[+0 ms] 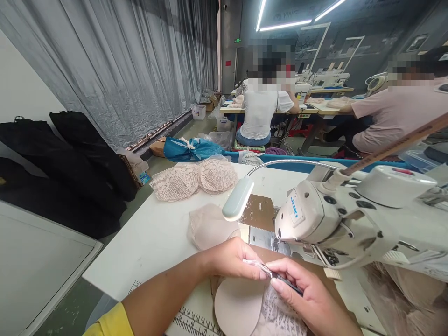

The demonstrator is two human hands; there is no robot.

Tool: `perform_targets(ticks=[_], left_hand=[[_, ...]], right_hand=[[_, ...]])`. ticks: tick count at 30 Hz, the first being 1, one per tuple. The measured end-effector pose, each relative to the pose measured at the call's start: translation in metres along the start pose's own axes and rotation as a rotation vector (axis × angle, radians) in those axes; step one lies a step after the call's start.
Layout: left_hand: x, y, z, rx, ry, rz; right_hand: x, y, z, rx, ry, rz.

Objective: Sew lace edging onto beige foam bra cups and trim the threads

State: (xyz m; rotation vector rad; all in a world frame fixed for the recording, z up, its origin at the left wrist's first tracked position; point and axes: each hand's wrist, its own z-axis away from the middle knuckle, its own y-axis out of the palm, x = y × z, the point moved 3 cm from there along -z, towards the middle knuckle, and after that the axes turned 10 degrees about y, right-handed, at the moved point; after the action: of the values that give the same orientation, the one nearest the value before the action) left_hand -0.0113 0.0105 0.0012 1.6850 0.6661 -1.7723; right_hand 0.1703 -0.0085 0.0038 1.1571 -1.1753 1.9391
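Smooth and beige, one cup (239,305) lies at the bottom centre of the frame beneath the hands, with one spread of patterned lace (280,310) showing along its right side. Just above it, the left hand (240,259) pinches a gathered pale edge (257,265) between thumb and fingers. The right hand (306,289) meets it there, fingertips pressed at the same edge, and grips one slim dark tool (292,285) (its kind is too small to tell).

Work on this piece looks to be midway: the edge is bunched in the fingers, apart from the sewing machine (315,210) at right. Which seams are done and which are left, the view does not settle.

Counted out, one sheer pale piece (210,226) lies on the white table (147,233) near the centre, and two lace mounds (182,182) sit side by side above it, their layers too merged to number. Whether those are finished or waiting is unclear. One lamp (240,198) hangs beside the machine; one heap of filmy fabric (402,298) fills the lower right.
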Motion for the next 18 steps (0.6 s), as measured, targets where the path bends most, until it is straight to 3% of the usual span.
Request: perform_targets(ticks=[7, 12, 16, 18], left_hand=[[0.002, 0.000, 0.000, -0.003, 0.004, -0.035], [0.003, 0.002, -0.001, -0.039, 0.007, -0.017], [0.006, -0.003, -0.001, 0.017, -0.054, -0.076], [0.006, -0.010, 0.001, 0.049, -0.096, -0.178]], right_hand=[[-0.003, 0.002, 0.002, -0.019, 0.018, -0.080], [-0.012, 0.002, -0.001, -0.088, 0.158, -0.344], [-0.009, 0.008, -0.004, 0.042, 0.161, -0.193], [-0.009, 0.008, -0.003, 0.040, 0.175, -0.127]])
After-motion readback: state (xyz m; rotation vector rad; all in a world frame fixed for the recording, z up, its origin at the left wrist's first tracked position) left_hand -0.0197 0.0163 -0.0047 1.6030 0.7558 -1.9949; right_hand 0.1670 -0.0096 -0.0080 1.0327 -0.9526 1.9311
